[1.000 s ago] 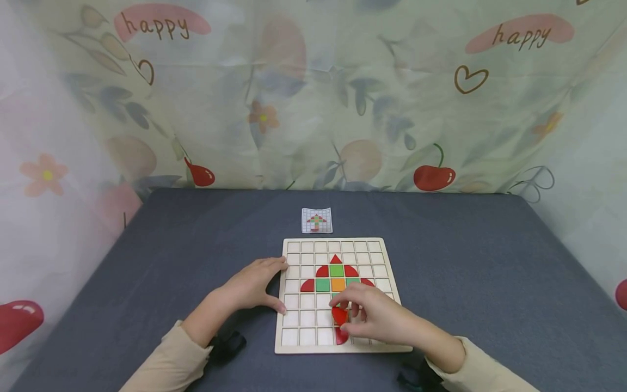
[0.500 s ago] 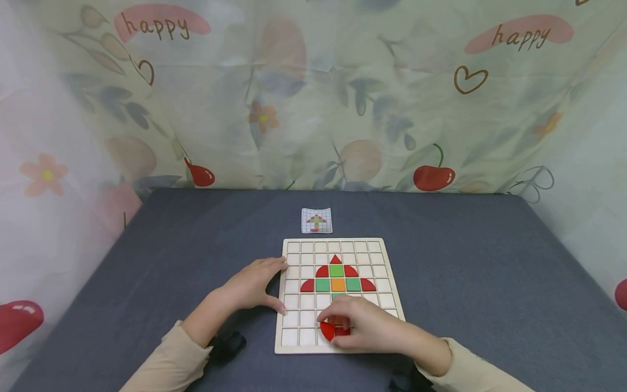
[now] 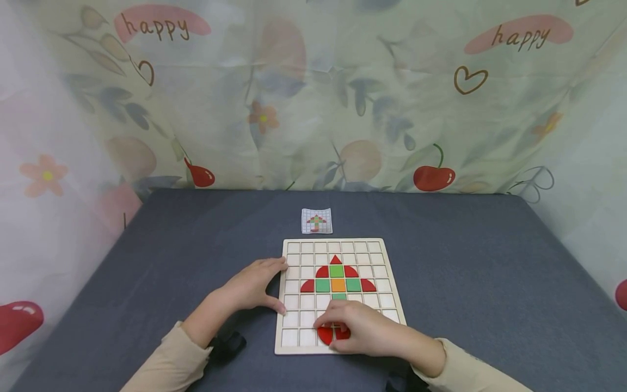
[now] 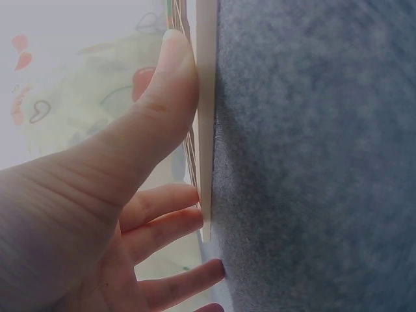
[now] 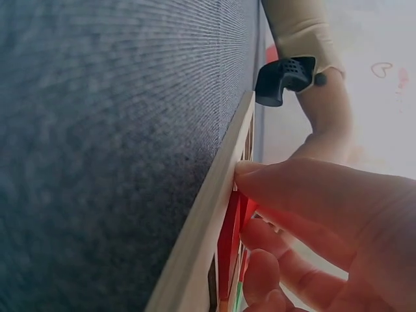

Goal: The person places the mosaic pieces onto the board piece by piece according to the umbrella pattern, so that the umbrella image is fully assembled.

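Note:
A wooden grid board (image 3: 298, 349) lies on the table, with red, green and orange pieces set in an arrow-like pattern. My right hand (image 3: 367, 329) pinches a red quarter-circle piece (image 3: 324, 337) at the board's bottom row, thumb on the near side and index finger on the far side. Just right of it sits another red piece (image 3: 343, 334), partly hidden by the fingers. In the right wrist view, the thumb (image 5: 257, 179) is at the board's near rim. My left hand (image 3: 252, 286) rests along the left edge, its thumb and fingertips touching the frame.
Behind the board lies a small picture card (image 3: 317, 221) showing a coloured grid pattern. A dark grey cloth (image 3: 206, 234) covers the table. At the back hangs a printed curtain (image 3: 313, 109). Wrist camera mounts (image 3: 227, 347) hang below both sleeves.
My right hand has moved left and toward the near edge with the red quarter-circle piece, which now lies level in the bottom row. The left hand has stayed put.

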{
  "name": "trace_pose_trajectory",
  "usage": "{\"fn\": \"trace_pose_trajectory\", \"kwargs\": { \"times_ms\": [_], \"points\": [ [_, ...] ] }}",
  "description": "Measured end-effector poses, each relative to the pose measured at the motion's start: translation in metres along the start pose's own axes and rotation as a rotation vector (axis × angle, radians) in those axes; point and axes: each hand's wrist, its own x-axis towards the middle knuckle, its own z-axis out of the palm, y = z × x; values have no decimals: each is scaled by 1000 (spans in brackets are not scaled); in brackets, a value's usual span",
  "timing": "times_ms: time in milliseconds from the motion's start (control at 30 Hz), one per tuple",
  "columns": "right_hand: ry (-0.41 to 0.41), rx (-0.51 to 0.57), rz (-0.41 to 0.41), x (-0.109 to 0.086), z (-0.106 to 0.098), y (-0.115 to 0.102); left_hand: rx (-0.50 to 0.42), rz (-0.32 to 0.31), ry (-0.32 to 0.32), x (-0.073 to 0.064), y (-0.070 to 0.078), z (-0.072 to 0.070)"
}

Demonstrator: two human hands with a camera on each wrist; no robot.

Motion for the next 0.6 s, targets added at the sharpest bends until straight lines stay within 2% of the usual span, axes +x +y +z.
{"fn": "trace_pose_trajectory", "kwargs": {
  "times_ms": [267, 600],
  "points": [
    [-34, 8, 25, 0, -3, -2, -2, -4, -5, 0, 0, 0],
    [-27, 1, 3, -1, -3, 0, -1, 5, -2, 0, -1, 0]
  ]
}}
